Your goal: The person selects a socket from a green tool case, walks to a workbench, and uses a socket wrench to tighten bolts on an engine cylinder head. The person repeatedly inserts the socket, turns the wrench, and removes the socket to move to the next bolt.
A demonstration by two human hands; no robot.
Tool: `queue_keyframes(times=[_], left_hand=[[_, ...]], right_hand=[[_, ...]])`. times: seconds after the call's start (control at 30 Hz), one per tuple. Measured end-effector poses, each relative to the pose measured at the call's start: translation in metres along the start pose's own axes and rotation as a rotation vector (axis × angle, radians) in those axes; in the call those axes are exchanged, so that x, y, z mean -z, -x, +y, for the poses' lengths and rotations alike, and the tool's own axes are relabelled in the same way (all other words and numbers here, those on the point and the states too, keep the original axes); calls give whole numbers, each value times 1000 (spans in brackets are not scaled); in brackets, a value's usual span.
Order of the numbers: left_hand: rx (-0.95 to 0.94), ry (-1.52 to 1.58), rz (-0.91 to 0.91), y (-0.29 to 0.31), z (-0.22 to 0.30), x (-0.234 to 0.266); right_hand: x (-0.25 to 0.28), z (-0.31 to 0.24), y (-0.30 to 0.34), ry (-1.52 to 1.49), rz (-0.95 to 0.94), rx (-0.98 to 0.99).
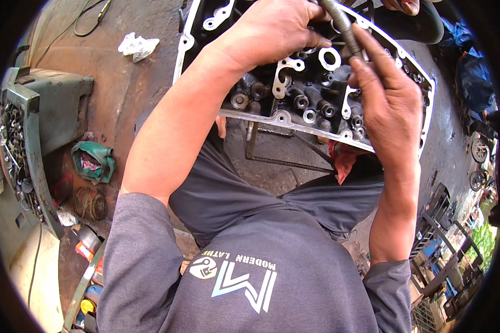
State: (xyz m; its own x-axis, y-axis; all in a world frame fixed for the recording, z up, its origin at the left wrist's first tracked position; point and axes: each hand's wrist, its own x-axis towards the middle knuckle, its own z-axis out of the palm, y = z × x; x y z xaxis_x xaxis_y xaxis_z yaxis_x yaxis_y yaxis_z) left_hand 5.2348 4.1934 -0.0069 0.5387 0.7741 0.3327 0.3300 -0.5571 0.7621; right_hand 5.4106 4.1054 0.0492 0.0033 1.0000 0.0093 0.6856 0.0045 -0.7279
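Observation:
A large metal engine cylinder head [282, 117], dark inside with a bright machined rim, lies in front of me over my knees. My right hand [388, 97] is closed round the lower end of a grey ribbed metal rod [341, 25], which slants up to the left past the top edge of the picture. Over the middle of the cylinder head, my left hand [275, 33] has its fingers curled in toward the rod. Its thumb points at a pale ring-shaped seat [329, 58]. What the left fingertips pinch is hidden.
A steel bar stand [283, 162] shows below the cylinder head, with a red cloth [344, 165] hanging beside it. At left are a metal bin of small parts [25, 150] and a cut green container [94, 161]. Another person's hand [403, 5] appears at top right.

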Motion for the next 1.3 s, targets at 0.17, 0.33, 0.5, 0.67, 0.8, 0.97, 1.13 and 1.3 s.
queue_keyframes(times=[0.17,0.33,0.5,0.67,0.8,0.97,1.13,1.3], left_hand=[[152,141,-35,0,9,1],[196,120,-151,0,5,4],[94,20,-94,0,2,0],[224,229,-111,2,6,0],[170,221,-69,-1,11,-1],[378,468,71,7,31,2],[339,600,131,30,60,5],[233,268,162,47,67,-12]], right_hand=[[-2,1,-1,87,-1,152],[2,7,1,-71,37,92],[0,12,-2,-103,37,108],[-1,2,1,-40,33,115],[3,-2,3,-100,38,41],[25,24,22,-309,146,66],[17,71,64,-459,296,143],[3,96,72,-689,372,111]])
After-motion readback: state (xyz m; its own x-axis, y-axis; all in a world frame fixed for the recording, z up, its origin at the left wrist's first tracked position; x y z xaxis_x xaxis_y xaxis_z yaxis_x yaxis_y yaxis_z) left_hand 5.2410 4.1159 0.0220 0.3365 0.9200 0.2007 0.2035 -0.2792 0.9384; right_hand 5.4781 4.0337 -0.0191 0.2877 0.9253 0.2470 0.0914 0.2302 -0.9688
